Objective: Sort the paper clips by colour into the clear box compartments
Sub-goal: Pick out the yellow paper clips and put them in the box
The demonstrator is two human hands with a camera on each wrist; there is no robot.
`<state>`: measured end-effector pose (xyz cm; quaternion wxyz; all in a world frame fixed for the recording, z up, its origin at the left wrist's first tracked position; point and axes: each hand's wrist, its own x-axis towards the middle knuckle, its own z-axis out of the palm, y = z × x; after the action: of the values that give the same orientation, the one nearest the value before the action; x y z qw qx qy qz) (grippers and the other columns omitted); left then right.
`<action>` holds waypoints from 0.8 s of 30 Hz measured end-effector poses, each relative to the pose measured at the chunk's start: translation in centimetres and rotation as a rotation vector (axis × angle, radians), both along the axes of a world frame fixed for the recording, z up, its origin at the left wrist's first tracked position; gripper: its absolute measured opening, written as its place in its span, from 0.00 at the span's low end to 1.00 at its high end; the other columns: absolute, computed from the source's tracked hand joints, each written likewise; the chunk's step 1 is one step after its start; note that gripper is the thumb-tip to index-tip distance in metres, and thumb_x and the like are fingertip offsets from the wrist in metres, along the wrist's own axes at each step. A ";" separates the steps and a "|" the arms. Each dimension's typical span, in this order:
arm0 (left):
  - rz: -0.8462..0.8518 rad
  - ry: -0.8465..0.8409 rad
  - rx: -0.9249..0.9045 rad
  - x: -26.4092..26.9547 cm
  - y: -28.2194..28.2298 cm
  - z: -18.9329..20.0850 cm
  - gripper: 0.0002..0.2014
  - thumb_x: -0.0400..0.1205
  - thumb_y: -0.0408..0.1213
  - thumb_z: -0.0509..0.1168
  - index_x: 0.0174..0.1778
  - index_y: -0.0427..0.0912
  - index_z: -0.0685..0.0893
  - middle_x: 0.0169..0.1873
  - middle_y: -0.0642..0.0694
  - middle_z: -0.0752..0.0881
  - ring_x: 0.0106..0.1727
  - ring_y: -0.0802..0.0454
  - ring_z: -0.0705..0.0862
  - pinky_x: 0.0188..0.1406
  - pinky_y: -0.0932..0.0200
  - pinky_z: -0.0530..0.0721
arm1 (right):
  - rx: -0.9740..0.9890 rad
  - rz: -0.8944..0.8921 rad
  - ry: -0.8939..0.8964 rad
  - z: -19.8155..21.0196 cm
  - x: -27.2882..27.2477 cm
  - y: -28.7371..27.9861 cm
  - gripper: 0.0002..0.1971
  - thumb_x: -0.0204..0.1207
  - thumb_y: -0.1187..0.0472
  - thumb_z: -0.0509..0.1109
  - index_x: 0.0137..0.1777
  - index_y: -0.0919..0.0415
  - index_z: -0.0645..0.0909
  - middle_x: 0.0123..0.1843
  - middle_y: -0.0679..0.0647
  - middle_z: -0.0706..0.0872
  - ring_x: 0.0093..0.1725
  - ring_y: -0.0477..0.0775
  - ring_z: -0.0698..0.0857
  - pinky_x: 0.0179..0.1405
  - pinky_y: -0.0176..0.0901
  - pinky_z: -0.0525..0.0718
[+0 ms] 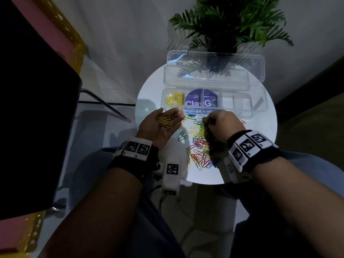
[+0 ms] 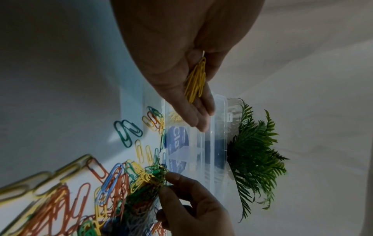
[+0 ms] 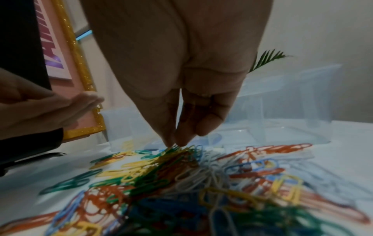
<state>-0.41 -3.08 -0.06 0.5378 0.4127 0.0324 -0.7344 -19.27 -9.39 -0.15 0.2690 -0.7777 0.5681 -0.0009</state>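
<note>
My left hand (image 1: 168, 116) is palm up near the box's left end, and several yellow paper clips (image 1: 165, 121) (image 2: 196, 79) lie loose in its flat palm. My right hand (image 1: 207, 122) (image 3: 174, 142) reaches down and pinches at a tangle of green and yellow clips on top of the mixed pile (image 1: 201, 146) (image 3: 181, 175). Which clip it holds is unclear. The clear box (image 1: 260, 101) lies open behind the hands, its lid (image 1: 214, 69) folded back. The leftmost compartment holds yellow clips (image 1: 175, 99). The compartments to the right look bare.
A blue printed label (image 1: 201, 101) shows through the box's middle. A potted fern (image 1: 227, 21) stands behind the lid. The round white table (image 1: 268, 146) is small, its edge close on every side. A glass table (image 1: 104, 86) and a dark object (image 1: 28, 108) are at left.
</note>
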 end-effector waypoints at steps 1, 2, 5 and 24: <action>-0.007 0.003 -0.001 0.0 0.0 0.0 0.31 0.87 0.41 0.46 0.32 0.32 0.91 0.36 0.39 0.91 0.37 0.48 0.91 0.41 0.58 0.88 | -0.008 0.010 0.008 0.1 -0.3 0.0 0.12 0.77 0.66 0.64 0.55 0.57 0.86 0.58 0.61 0.85 0.59 0.62 0.83 0.56 0.43 0.77; -0.013 0.007 -0.001 0.0 -0.1 0.0 0.31 0.87 0.41 0.46 0.32 0.32 0.91 0.36 0.39 0.91 0.37 0.48 0.91 0.41 0.58 0.88 | 0.001 0.041 0.008 0.2 -0.4 0.2 0.11 0.78 0.64 0.65 0.56 0.56 0.86 0.58 0.61 0.85 0.59 0.61 0.82 0.57 0.44 0.77; -0.016 -0.008 0.011 -0.1 -0.1 0.0 0.32 0.87 0.41 0.46 0.32 0.33 0.91 0.36 0.40 0.91 0.36 0.49 0.91 0.41 0.59 0.88 | 0.026 0.187 0.001 0.2 0.4 1.0 0.12 0.78 0.56 0.67 0.59 0.51 0.84 0.58 0.58 0.82 0.60 0.59 0.81 0.59 0.46 0.77; -0.013 0.000 0.019 -0.1 -0.1 0.2 0.32 0.87 0.41 0.45 0.31 0.32 0.91 0.36 0.38 0.91 0.37 0.47 0.91 0.43 0.57 0.88 | 0.100 0.233 0.088 -1.4 3.3 0.6 0.08 0.78 0.62 0.66 0.54 0.64 0.81 0.55 0.58 0.75 0.51 0.60 0.82 0.50 0.43 0.75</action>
<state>-0.48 -3.18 0.15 0.5290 0.4181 0.0366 -0.7375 -15.95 -8.78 -1.56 0.2808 -0.8232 0.4846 0.0926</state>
